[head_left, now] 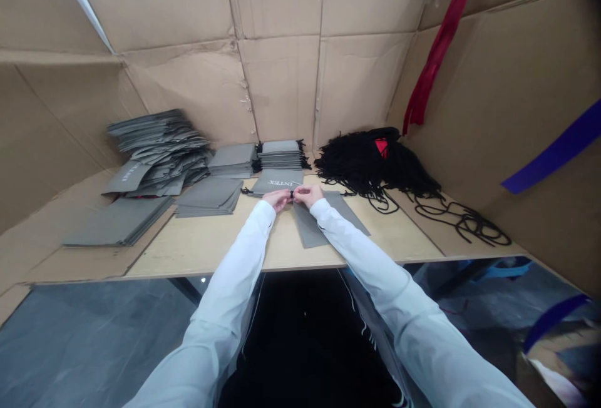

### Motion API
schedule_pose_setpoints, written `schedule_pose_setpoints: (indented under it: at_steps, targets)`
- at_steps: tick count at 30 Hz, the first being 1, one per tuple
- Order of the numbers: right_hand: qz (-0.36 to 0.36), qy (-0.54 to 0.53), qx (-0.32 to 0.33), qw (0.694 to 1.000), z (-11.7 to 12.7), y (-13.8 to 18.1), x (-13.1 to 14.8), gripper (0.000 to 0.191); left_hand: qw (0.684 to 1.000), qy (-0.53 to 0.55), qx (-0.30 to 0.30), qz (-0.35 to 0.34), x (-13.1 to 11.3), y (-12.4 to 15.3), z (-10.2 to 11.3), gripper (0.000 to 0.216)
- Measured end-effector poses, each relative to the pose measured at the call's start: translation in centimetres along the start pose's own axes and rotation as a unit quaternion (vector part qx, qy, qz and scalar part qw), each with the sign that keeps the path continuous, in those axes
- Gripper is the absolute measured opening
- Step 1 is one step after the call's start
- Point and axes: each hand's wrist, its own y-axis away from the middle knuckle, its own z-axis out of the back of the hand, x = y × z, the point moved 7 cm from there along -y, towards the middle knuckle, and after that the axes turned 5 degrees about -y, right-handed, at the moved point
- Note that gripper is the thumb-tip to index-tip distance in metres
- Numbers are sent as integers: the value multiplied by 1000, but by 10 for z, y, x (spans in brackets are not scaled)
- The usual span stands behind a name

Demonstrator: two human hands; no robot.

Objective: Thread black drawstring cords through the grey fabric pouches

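Note:
Both hands meet over the middle of the table, fingertips pinched together. My left hand (278,199) is closed on a short dark piece that looks like black cord (292,194). From the other side, my right hand (308,195) pinches the same piece. Below my right hand and forearm lies a flat grey pouch (312,233), with a black cord end (348,194) showing at its upper right. Just behind my hands is a grey pouch with white lettering (282,181), another black cord end sticking out at its left. Fine detail between the fingers is too small to make out.
Grey pouches lie in a tall heap (164,145) and flatter stacks (117,223) at left. A neat stack with black cord ends (282,154) stands at the back. Black cords (370,161) are piled at right, some trailing loose (469,223). Cardboard walls (282,82) enclose the table.

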Motion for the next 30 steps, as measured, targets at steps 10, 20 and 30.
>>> schedule_pose_setpoints:
  at_steps: [10,20,30]
  targets:
    - [-66,-107,38,991,7,3,3,8,998,-23,56,14,2,-2,-4,38]
    - [67,55,43,995,9,-1,14,13,995,62,74,40,8,-3,-6,20]
    - [208,187,-27,960,14,4,27,14,981,126,100,106,13,-5,-10,13]
